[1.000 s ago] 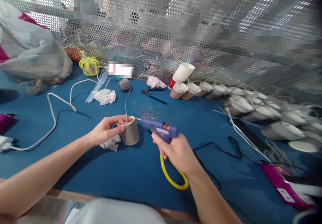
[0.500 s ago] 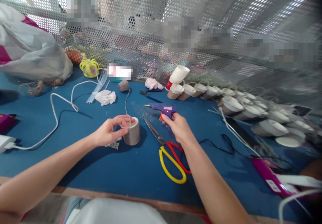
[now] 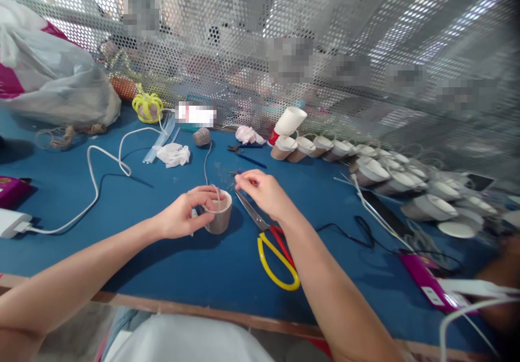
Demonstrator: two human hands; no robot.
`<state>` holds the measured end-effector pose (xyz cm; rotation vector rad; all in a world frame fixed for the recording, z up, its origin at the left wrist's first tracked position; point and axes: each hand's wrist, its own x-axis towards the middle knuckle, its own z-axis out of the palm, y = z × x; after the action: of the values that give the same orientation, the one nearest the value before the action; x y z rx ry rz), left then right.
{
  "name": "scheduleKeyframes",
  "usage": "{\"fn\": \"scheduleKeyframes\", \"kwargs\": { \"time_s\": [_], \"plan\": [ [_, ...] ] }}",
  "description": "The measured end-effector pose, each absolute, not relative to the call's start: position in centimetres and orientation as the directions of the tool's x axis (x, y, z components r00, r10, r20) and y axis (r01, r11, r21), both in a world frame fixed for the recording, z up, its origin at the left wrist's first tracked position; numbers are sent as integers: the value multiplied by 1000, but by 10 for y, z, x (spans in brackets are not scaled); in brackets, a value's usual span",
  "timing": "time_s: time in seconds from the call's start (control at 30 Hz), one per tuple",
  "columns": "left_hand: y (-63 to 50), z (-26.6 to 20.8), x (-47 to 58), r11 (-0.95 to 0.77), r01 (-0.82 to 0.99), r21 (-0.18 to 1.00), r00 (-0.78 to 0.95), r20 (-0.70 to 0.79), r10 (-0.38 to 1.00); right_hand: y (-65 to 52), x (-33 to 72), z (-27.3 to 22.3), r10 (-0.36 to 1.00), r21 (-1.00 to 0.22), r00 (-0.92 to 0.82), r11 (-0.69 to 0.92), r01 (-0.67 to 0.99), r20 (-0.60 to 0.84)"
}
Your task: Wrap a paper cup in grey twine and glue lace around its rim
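My left hand is closed on a small cup wrapped in grey-brown cord. Its fingers lie over the rim and the thumb rests against the near side. A loop of grey cord stands at the cup's mouth and runs back to a ball of cord. My right hand hovers right of the cup, fingertips pinched together; what they hold, if anything, cannot be made out. Behind that hand the blue glue gun is mostly hidden, only its nozzle showing. Scissors with yellow and red handles lie below my right wrist.
Rows of cord-wrapped cups stand at the right, beside a stack of white paper cups. Pliers, crumpled white tissue and clear glue sticks lie farther back. A white cable crosses the left side; a purple power strip lies right.
My right hand has let go of the glue gun's handle and moved left toward the cup, fingers now pinched. My left hand remains on the cup, which has shifted slightly right.
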<state>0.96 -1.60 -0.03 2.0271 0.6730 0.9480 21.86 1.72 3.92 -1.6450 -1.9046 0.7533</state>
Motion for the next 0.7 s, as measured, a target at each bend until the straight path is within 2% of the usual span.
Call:
{"fn": "scheduleKeyframes", "kwargs": {
  "time_s": [0.1,0.27,0.4,0.47,0.57,0.63,0.7],
  "plan": [
    [-17,1,10,-569,137,811,575,403,712,9,196,45,947,-721,-320,241,650,29],
    [-21,6,11,-555,197,808,581,360,730,14,180,41,941,-752,-337,235,616,18],
    [-18,1,10,-545,141,827,574,380,725,12,185,40,951,-839,-306,199,507,41],
    [-15,-2,9,-481,106,870,548,353,759,6,191,41,964,-895,-259,161,416,53],
    [-12,-4,8,-332,54,942,501,262,825,-8,201,42,987,-979,-156,68,194,38],
    [-11,-3,8,-214,12,977,487,182,854,-18,206,41,995,-997,-99,25,70,18],
    [-12,-1,8,-103,-33,994,489,106,866,-25,210,38,998,-1000,-64,15,27,13]
  ]
}}
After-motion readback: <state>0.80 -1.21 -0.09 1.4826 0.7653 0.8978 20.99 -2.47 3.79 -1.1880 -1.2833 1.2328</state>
